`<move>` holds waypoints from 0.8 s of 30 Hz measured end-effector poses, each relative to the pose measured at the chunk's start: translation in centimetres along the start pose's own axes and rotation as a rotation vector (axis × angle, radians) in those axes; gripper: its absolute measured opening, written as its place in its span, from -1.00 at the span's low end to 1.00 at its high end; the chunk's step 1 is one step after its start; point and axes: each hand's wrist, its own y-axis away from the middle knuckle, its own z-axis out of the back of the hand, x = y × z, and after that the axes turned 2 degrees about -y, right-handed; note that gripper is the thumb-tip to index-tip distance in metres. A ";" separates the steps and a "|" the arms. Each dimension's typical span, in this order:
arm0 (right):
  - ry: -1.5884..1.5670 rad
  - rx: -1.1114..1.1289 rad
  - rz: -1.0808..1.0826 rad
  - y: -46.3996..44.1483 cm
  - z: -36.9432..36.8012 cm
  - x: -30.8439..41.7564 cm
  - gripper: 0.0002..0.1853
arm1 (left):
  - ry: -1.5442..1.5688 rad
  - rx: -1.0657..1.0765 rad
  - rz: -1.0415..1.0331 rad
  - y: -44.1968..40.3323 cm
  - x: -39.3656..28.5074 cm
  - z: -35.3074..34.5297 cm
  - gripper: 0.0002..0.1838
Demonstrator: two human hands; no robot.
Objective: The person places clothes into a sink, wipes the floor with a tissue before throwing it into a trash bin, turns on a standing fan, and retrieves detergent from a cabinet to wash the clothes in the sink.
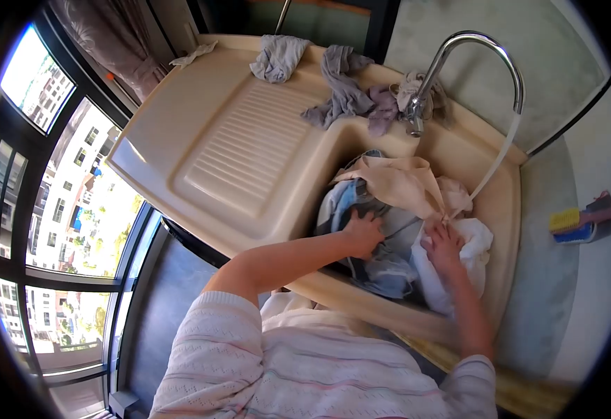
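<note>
A heap of wet laundry fills the sink basin [508, 230]. My left hand [362, 234] lies on the dark and grey clothes [389, 262] at the left of the heap, its fingers spread. To the right, my right hand [445, 246] is closed on a white cloth [476, 244]; its fingertips are partly lost in the folds. A peach cloth [396, 178] covers the back of the heap and bunches up at those fingertips. From the chrome faucet [467, 38], a stream of water [497, 164] falls close beside my right hand.
A ribbed washboard [246, 143] is moulded into the counter left of the basin. Along the back ledge lie a light grey cloth [279, 59], a dark grey cloth [344, 80] and other small cloths. A brush [584, 222] hangs on the right wall. Windows [75, 188] line the left side.
</note>
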 end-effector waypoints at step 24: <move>0.092 0.402 -0.673 -3.3 -2.2 -6.1 -0.64 | 0.249 -0.429 -0.196 2.0 0.4 4.2 -0.57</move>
